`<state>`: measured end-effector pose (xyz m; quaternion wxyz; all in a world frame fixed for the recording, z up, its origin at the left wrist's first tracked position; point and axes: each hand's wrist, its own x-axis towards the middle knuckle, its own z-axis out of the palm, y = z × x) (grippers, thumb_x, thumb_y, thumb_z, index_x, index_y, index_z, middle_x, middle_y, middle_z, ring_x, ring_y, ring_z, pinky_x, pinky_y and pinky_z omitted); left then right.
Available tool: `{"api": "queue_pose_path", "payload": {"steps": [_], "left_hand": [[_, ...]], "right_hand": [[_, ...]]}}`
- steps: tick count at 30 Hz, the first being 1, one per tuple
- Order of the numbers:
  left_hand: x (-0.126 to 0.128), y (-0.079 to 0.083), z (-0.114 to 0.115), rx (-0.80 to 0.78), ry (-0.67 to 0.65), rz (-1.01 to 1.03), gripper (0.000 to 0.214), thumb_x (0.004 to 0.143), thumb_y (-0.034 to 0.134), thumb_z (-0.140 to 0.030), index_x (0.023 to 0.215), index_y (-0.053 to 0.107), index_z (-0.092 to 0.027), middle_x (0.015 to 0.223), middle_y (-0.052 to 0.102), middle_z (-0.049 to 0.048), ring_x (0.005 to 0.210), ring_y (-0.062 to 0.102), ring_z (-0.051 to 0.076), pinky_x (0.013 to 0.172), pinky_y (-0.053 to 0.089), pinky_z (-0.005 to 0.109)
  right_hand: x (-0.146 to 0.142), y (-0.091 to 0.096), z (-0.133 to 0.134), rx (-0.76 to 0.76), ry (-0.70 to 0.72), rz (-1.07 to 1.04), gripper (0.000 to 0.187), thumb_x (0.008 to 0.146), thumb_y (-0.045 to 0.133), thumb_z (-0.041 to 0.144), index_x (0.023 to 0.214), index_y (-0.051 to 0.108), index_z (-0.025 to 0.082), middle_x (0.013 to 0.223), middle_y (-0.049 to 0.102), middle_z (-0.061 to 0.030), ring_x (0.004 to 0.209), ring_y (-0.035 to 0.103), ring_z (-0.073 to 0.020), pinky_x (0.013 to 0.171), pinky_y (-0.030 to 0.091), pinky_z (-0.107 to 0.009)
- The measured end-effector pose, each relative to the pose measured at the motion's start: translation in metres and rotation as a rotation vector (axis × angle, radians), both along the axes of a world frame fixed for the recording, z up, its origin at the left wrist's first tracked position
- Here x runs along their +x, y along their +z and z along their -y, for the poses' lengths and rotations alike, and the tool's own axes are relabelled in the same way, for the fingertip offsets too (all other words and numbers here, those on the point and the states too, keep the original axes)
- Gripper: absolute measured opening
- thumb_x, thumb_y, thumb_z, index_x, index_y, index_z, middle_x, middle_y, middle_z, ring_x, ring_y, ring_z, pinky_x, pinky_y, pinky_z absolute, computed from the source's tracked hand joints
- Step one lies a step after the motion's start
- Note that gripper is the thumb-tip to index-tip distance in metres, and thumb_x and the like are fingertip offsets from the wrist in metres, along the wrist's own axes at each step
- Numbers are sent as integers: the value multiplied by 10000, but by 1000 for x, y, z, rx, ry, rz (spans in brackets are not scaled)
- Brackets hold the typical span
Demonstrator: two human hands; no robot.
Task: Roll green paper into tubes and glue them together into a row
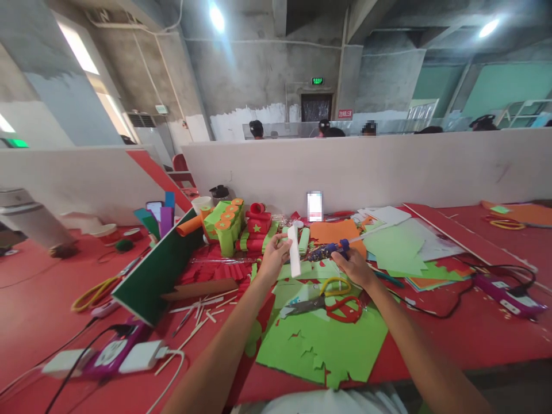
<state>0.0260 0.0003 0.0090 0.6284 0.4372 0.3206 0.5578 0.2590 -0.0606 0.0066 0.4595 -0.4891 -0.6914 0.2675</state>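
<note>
Our left hand [272, 257] pinches a narrow white paper strip [294, 253], a plain flat band standing nearly upright beside the fingers. Our right hand [354, 267] is closed around the handle of a dark blue glue gun [330, 250], whose nozzle points at the strip and comes just beside it. Just below both hands, scissors [310, 303] with yellow and red loops lie on a cut light-green sheet [328, 348], and beyond the hands stand green and red paper models [241, 227] on the red table [474, 339].
</note>
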Motion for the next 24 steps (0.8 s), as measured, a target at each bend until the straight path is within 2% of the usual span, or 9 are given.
{"api": "queue_pose_path", "payload": {"steps": [4, 6, 11, 16, 20, 24], "left_hand": [[-1, -2, -1, 13, 12, 10, 479, 606, 826, -393, 968, 576, -204, 646, 532, -64, 528, 523, 66, 520, 420, 180], [-2, -2, -2, 16, 12, 16, 469, 616, 825, -387, 971, 581, -202, 638, 517, -67, 525, 516, 63, 520, 418, 179], [-3, -5, -4, 22, 8, 16, 459, 626, 820, -379, 969, 572, -201, 622, 495, -75, 503, 490, 56, 508, 399, 172], [-2, -5, -3, 24, 6, 13, 454, 629, 817, -372, 964, 566, -197, 594, 469, -84, 497, 472, 56, 505, 392, 170], [-2, -4, -1, 38, -12, 1, 438, 662, 797, -369, 983, 558, -191, 647, 527, -61, 552, 522, 70, 540, 416, 180], [0, -5, -1, 40, -28, 5, 450, 658, 798, -366, 988, 547, -191, 699, 579, -42, 596, 558, 78, 565, 427, 183]], "right_hand": [[0, 0, 3, -29, 144, -60, 482, 871, 499, 574, 585, 527, 187, 526, 503, 5, 521, 473, -135, 535, 381, -260], [1, -2, 3, -33, 168, -99, 467, 871, 511, 576, 626, 560, 180, 567, 539, -5, 557, 501, -141, 571, 401, -264], [6, -10, -3, -49, 105, -130, 456, 844, 553, 576, 621, 565, 178, 523, 489, 11, 506, 443, -130, 502, 357, -259], [5, -9, -5, -18, 30, -88, 447, 844, 544, 556, 623, 600, 172, 536, 522, -2, 511, 459, -139, 511, 382, -262], [3, -6, -4, 30, -68, -27, 422, 822, 572, 536, 595, 570, 181, 515, 502, 5, 515, 472, -149, 504, 389, -258], [2, -4, -3, 74, -94, 45, 407, 823, 566, 529, 603, 564, 186, 524, 502, 11, 533, 474, -154, 519, 387, -255]]}}
